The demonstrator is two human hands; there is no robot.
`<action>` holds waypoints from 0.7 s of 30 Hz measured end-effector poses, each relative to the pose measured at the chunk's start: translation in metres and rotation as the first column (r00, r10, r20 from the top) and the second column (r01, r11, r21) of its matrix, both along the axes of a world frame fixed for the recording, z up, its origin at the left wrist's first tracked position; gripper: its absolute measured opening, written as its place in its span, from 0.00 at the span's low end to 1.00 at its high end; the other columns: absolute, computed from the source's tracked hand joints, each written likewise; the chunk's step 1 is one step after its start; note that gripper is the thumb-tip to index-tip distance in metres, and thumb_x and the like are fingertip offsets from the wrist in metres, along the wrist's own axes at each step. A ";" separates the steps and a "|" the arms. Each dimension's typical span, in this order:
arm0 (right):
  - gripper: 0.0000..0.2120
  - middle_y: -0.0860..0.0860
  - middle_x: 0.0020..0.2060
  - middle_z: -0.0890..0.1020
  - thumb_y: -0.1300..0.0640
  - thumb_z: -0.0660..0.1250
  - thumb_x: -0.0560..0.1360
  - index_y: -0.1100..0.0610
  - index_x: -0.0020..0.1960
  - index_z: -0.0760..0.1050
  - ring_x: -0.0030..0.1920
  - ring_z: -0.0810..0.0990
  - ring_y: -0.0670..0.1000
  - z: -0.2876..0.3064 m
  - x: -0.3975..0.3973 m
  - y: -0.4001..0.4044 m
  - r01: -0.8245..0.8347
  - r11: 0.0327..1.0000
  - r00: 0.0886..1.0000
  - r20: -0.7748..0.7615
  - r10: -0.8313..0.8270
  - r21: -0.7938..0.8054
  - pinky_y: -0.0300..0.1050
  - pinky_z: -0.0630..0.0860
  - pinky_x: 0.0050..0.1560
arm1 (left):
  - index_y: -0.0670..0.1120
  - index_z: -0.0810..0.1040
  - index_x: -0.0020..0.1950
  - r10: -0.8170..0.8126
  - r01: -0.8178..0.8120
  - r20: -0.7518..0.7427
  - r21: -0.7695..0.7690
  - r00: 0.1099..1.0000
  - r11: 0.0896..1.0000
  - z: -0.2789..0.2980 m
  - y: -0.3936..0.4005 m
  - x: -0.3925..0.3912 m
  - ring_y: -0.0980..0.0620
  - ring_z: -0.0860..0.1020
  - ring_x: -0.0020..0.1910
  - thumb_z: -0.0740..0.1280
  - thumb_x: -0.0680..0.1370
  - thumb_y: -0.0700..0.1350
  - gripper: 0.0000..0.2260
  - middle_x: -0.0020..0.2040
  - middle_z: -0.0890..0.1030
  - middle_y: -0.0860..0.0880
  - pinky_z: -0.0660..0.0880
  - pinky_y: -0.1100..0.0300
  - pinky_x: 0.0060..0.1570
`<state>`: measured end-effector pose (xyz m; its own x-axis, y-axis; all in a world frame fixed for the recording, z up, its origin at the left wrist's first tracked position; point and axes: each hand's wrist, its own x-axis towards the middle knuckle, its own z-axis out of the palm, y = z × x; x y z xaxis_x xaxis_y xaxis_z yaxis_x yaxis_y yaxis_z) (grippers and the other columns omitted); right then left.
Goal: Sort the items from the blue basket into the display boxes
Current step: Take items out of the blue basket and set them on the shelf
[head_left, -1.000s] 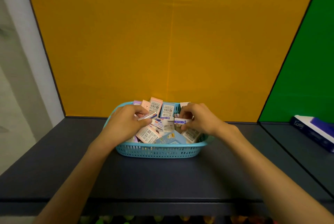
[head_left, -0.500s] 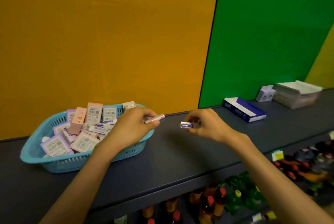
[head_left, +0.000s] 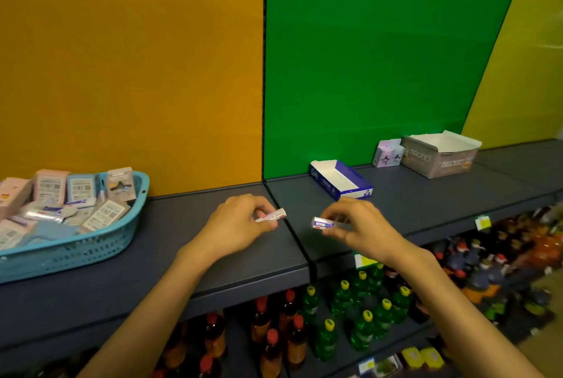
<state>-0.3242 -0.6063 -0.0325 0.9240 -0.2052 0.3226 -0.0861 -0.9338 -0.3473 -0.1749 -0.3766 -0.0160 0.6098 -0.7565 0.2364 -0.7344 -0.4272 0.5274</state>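
Note:
The blue basket [head_left: 91,249] stands at the left of the dark shelf, full of several small pink, blue and white packets. My left hand [head_left: 237,225] hovers over the shelf's middle and pinches a thin white stick packet [head_left: 272,215]. My right hand [head_left: 359,225] pinches a small blue-and-white packet [head_left: 323,223] just to the right of it. An open blue-and-white display box [head_left: 339,182] lies behind my right hand. Farther right stand a small lilac display box [head_left: 387,153] and a larger grey open display box [head_left: 440,153].
The dark shelf [head_left: 182,240] runs along orange, green and yellow back panels, with a seam between sections under my hands. Below it, a lower shelf holds several green bottles [head_left: 362,313] and red-capped dark bottles [head_left: 274,335].
Both hands lifted out of the basket, each with a packet, and moved right along the shelf. The view swung right, so the basket now sits at the far left and the display boxes appear.

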 end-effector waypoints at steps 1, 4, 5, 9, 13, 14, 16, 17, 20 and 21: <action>0.08 0.42 0.45 0.78 0.49 0.75 0.73 0.45 0.51 0.81 0.46 0.77 0.43 -0.002 -0.005 -0.012 -0.009 1.000 1.000 0.007 0.009 0.002 0.48 0.77 0.48 | 0.59 0.81 0.51 0.014 -0.015 0.014 0.009 1.000 1.000 -0.003 -0.011 -0.006 0.59 0.76 0.43 0.71 0.76 0.53 0.04 0.46 0.78 0.58 0.74 0.56 0.45; 0.08 0.42 0.45 0.80 0.47 0.74 0.73 0.44 0.50 0.80 0.46 0.78 0.42 -0.009 -0.013 -0.042 -0.045 0.999 0.999 0.013 0.045 0.027 0.48 0.78 0.48 | 0.58 0.80 0.54 0.096 -0.104 0.095 0.076 0.991 0.992 -0.012 -0.040 -0.020 0.53 0.76 0.47 0.68 0.79 0.55 0.06 0.49 0.76 0.56 0.72 0.54 0.45; 0.08 0.42 0.45 0.80 0.47 0.74 0.73 0.44 0.50 0.80 0.46 0.78 0.42 -0.011 -0.013 -0.049 -0.055 0.998 0.998 0.011 0.055 0.039 0.48 0.78 0.48 | 0.57 0.79 0.56 0.121 -0.139 0.148 0.114 0.981 0.984 -0.014 -0.048 -0.023 0.52 0.76 0.49 0.66 0.80 0.55 0.07 0.50 0.75 0.55 0.71 0.54 0.45; 0.07 0.41 0.45 0.81 0.47 0.73 0.73 0.45 0.50 0.80 0.46 0.79 0.42 -0.017 -0.004 -0.072 -0.092 0.993 0.996 0.008 0.092 0.076 0.47 0.79 0.47 | 0.54 0.77 0.60 0.164 -0.227 0.287 0.200 0.944 0.953 -0.016 -0.072 -0.023 0.48 0.76 0.54 0.65 0.81 0.54 0.10 0.54 0.75 0.51 0.69 0.55 0.45; 0.07 0.42 0.44 0.82 0.50 0.74 0.73 0.47 0.50 0.80 0.44 0.79 0.42 -0.017 0.017 -0.089 -0.145 0.985 0.989 -0.004 0.145 0.093 0.47 0.80 0.46 | 0.54 0.78 0.60 0.192 -0.266 0.305 0.223 0.933 0.938 -0.014 -0.094 -0.004 0.47 0.76 0.54 0.66 0.80 0.52 0.09 0.54 0.75 0.51 0.68 0.55 0.44; 0.07 0.42 0.44 0.82 0.50 0.74 0.73 0.47 0.50 0.81 0.44 0.80 0.42 -0.016 0.025 -0.093 -0.156 0.984 0.987 -0.007 0.157 0.087 0.46 0.79 0.46 | 0.54 0.78 0.59 0.196 -0.273 0.309 0.232 0.931 0.933 -0.014 -0.100 0.003 0.47 0.76 0.55 0.66 0.80 0.52 0.09 0.55 0.76 0.51 0.69 0.54 0.45; 0.06 0.43 0.44 0.82 0.50 0.74 0.73 0.48 0.49 0.81 0.44 0.79 0.42 -0.013 0.041 -0.101 -0.176 0.983 0.984 -0.008 0.177 0.059 0.45 0.79 0.45 | 0.54 0.79 0.58 0.201 -0.280 0.302 0.245 0.932 0.928 -0.017 -0.111 0.018 0.47 0.76 0.55 0.67 0.79 0.51 0.08 0.56 0.77 0.50 0.72 0.53 0.46; 0.06 0.43 0.44 0.82 0.50 0.74 0.73 0.48 0.49 0.81 0.44 0.79 0.42 -0.011 0.049 -0.104 -0.181 0.983 0.983 -0.010 0.181 0.044 0.45 0.78 0.45 | 0.55 0.79 0.58 0.202 -0.280 0.297 0.249 0.933 0.927 -0.019 -0.117 0.027 0.47 0.77 0.55 0.67 0.79 0.51 0.08 0.56 0.77 0.50 0.73 0.52 0.48; 0.06 0.44 0.43 0.83 0.50 0.75 0.73 0.49 0.49 0.81 0.43 0.79 0.44 -0.004 0.078 -0.114 -0.177 0.984 0.984 -0.034 0.177 0.005 0.44 0.76 0.45 | 0.54 0.80 0.58 0.200 -0.270 0.272 0.252 0.941 0.929 -0.023 -0.133 0.053 0.49 0.77 0.55 0.69 0.78 0.52 0.09 0.57 0.79 0.51 0.75 0.51 0.50; 0.06 0.44 0.43 0.82 0.50 0.74 0.73 0.49 0.49 0.81 0.42 0.78 0.45 -0.002 0.089 -0.118 -0.176 0.984 0.983 -0.051 0.174 -0.028 0.44 0.75 0.44 | 0.54 0.80 0.58 0.201 -0.266 0.260 0.249 0.945 0.931 -0.024 -0.138 0.062 0.49 0.77 0.54 0.69 0.78 0.52 0.10 0.57 0.79 0.52 0.75 0.53 0.49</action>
<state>-0.2347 -0.7243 -0.0343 0.9593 -0.0291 0.2810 0.0640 -0.9465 -0.3163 -0.1129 -0.5142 -0.0401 0.7319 -0.6541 0.1911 -0.6814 -0.7055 0.1950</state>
